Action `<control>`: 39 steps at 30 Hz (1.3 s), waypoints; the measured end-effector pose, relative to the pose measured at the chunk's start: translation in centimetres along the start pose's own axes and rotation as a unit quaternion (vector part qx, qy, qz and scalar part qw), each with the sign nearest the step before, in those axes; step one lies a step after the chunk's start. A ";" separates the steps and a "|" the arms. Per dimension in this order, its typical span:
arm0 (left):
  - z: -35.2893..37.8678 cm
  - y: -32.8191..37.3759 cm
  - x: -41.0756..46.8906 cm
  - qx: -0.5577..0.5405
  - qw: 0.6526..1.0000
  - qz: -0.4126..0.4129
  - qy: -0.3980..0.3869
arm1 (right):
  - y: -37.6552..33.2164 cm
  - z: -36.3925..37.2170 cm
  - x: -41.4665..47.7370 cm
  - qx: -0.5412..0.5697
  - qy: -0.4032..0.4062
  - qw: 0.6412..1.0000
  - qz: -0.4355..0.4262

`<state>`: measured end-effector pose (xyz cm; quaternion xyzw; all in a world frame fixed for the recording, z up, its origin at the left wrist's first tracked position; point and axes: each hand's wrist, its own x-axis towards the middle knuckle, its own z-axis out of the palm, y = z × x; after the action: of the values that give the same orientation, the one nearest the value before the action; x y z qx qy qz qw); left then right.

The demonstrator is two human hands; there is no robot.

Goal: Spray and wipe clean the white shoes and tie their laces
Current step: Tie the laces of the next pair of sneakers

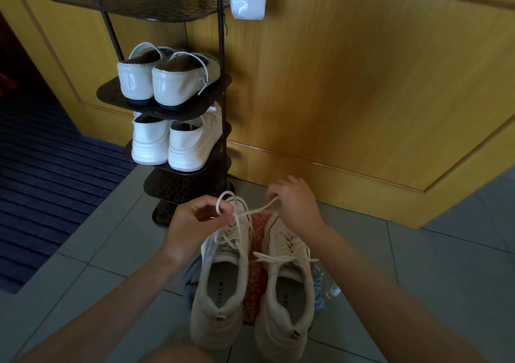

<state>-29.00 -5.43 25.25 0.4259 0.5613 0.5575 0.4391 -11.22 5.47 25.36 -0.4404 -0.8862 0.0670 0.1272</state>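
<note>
Two white sneakers stand side by side on the tiled floor, heels toward me: the left sneaker (223, 287) and the right sneaker (287, 295). My left hand (192, 220) pinches a loop of the left sneaker's lace (242, 212) above its toe. My right hand (295, 206) pinches the other end of that lace, pulled out to the right. The right sneaker's laces (287, 256) lie loose across its tongue. An orange patterned cloth (257, 273) lies under and between the sneakers.
A dark tiered shoe rack (178, 184) stands just behind the sneakers, with two pairs of white shoes (167, 78) on its shelves. A wooden door panel (348, 98) is behind. A blue striped mat (50, 184) lies to the left. A blue-white item (320, 293) lies right of the sneakers.
</note>
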 end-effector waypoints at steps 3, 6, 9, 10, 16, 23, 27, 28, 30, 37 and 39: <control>-0.7 -0.2 -0.2 0.000 1.000 -0.008 0.006 | 0.9 -0.8 -0.3 0.128 -0.055 0.989 0.042; -0.7 -0.2 -0.2 -0.002 1.000 -0.011 0.003 | -1.1 -2.0 -1.2 0.298 -0.163 0.941 -0.009; -0.3 0.1 -0.2 -0.016 1.000 -0.010 -0.013 | -2.5 -1.4 -1.1 0.326 -0.164 0.930 -0.045; -0.2 0.1 -0.2 -0.020 1.000 -0.010 -0.014 | -2.8 -1.2 -1.0 0.340 -0.173 0.923 -0.051; -0.7 -0.1 -0.3 -0.040 0.999 -0.028 0.001 | -3.0 -1.1 -1.5 0.402 -0.167 0.900 -0.011; -3.7 -0.6 -1.4 -0.039 0.984 -0.147 0.087 | 0.2 -1.8 -3.2 0.189 -0.205 0.960 -0.025; -4.2 -1.3 -2.8 0.061 0.980 -0.178 0.066 | 0.9 -2.1 -4.1 0.177 -0.227 0.958 0.003; -3.9 -1.3 -2.8 0.112 0.981 -0.142 0.066 | 0.6 -2.1 -4.0 0.177 -0.231 0.957 -0.005; -3.6 -1.2 -2.5 0.234 0.969 -0.051 0.060 | -0.5 -2.1 -4.0 0.195 -0.247 0.949 -0.011; -5.3 -2.4 -2.4 0.362 0.922 0.102 -0.088 | -2.0 -1.3 -3.5 0.203 -0.218 0.954 -0.038; -6.0 -2.3 -2.3 0.377 0.914 0.115 -0.097 | -1.6 -1.2 -3.4 0.200 -0.211 0.956 -0.042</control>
<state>-34.19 -9.22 22.99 0.6731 0.6321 0.3068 0.2309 -10.11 1.75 26.34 -0.3441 -0.8790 0.3291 0.0261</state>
